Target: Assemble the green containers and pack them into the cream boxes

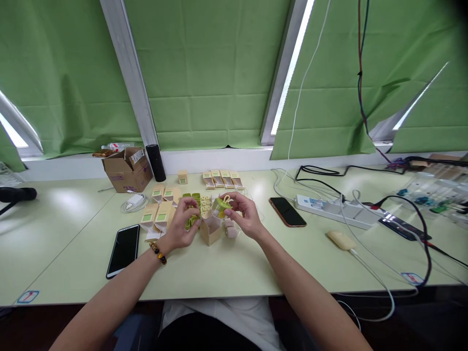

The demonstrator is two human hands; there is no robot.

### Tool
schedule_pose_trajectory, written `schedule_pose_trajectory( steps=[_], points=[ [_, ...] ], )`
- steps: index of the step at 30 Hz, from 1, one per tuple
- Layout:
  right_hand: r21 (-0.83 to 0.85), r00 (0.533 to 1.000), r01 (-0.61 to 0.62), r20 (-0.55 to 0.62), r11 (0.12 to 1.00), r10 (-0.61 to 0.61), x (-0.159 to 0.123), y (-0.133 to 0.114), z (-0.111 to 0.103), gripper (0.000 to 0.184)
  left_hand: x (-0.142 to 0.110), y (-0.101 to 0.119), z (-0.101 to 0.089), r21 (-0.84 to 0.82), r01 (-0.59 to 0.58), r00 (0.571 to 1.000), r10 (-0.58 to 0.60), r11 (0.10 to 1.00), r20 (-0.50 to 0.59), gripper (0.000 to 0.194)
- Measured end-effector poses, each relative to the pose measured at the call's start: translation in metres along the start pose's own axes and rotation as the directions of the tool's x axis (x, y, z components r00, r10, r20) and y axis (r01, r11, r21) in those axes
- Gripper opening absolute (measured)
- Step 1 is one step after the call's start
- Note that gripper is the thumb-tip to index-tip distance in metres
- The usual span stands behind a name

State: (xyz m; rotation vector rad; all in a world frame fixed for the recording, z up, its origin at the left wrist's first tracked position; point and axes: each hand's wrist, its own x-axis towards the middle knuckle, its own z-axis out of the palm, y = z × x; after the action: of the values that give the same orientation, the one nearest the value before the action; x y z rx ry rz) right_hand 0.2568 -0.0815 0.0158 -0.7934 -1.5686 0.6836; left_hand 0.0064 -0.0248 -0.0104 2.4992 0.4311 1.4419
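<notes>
Left phone (pixel 122 251): flat on the desk (pixel 204 273), screen up, perhaps set aside so the middle serves the hands.
Carton (pixel 127 173): at the back, flaps up, likely parked there because it is bulky.
Cylinder (pixel 156 164): upright beside the carton.
Left boxes (pixel 163 214): open and grouped, seemingly to keep like with like.
Left hand (pixel 182 225): fingers curled near the open box, maybe to steady it (I cannot tell whether this grip holds anything).
Green cups (pixel 196 196): clustered behind the left fingers, partly hidden by them.
Yellow bits (pixel 205 203): ranked in small rows, which should make them easy to pick.
Open box (pixel 211 233): on the desk between the hands, mouth up, within reach of both.
Green piece (pixel 220 204): above the open box, its loop (pixel 226 198) uppermost.
Back row (pixel 222 179): four boxes side by side, apparently out of the way.
Pale lumps (pixel 230 229): just right of the open box.
Right hand (pixel 246 214): grip narrow, pinching the green piece (fingertips suit so small a thing).
Right phone (pixel 287 211): well apart, near the power strip (pixel 336 211).
</notes>
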Motion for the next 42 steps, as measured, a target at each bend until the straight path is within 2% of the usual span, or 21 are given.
schedule_pose_trajectory(
  steps=[2,4,6,9,15,19,22,26,30,36,39,42],
  points=[
    [-0.001,1.000,0.003,-0.008,1.000,-0.003,0.000,0.000,0.000,0.041,-0.002,0.003,0.000,0.091,-0.083,0.996,0.079,0.992,0.039,0.014],
    [-0.001,1.000,0.005,-0.015,1.000,-0.005,-0.001,0.000,0.001,0.040,-0.004,0.006,0.002,0.168,-0.112,0.990,0.096,0.979,0.099,0.017],
    [-0.004,1.000,0.009,-0.019,1.000,-0.009,-0.001,0.001,0.002,0.040,-0.005,0.007,0.006,0.230,-0.076,0.989,0.044,0.970,0.139,0.020],
    [-0.025,1.000,0.027,-0.012,0.999,-0.027,-0.002,0.001,0.006,0.040,-0.007,0.006,0.014,0.258,0.055,0.987,-0.091,0.965,0.130,0.021],
    [-0.091,1.000,0.021,0.023,0.996,-0.019,-0.005,0.004,0.021,0.033,-0.005,0.007,0.021,0.133,0.289,0.947,-0.304,0.948,0.106,0.024],
    [-0.133,0.997,-0.059,0.037,0.989,0.064,-0.006,0.008,0.027,0.033,-0.003,0.007,0.020,-0.015,0.439,0.895,-0.435,0.899,0.095,0.016],
    [-0.161,0.995,-0.091,0.035,0.983,0.098,-0.005,0.009,0.027,0.033,-0.004,0.003,0.019,-0.096,0.510,0.859,-0.501,0.855,0.102,0.020],
    [-0.222,0.997,-0.074,0.016,0.972,0.080,-0.004,0.010,0.024,0.033,-0.006,-0.006,0.019,-0.231,0.548,0.836,-0.536,0.804,0.118,0.044],
    [-0.339,0.997,0.002,0.074,0.941,0.025,-0.005,0.009,0.020,0.032,-0.006,-0.013,0.018,-0.355,0.562,0.824,-0.544,0.747,0.158,0.062],
    [-0.560,0.972,0.100,0.231,0.822,0.040,-0.007,0.009,0.022,0.028,-0.004,-0.011,0.016,-0.355,0.556,0.830,-0.527,0.751,0.183,0.068],
    [-0.584,0.952,0.146,0.303,0.799,0.047,-0.009,0.011,0.023,0.027,-0.004,-0.010,0.017,-0.316,0.559,0.828,-0.535,0.766,0.167,0.069],
    [-0.572,0.947,0.155,0.319,0.806,0.045,-0.011,0.012,0.025,0.025,-0.004,-0.009,0.017,-0.299,0.559,0.828,-0.537,0.773,0.161,0.071]
  ],
)
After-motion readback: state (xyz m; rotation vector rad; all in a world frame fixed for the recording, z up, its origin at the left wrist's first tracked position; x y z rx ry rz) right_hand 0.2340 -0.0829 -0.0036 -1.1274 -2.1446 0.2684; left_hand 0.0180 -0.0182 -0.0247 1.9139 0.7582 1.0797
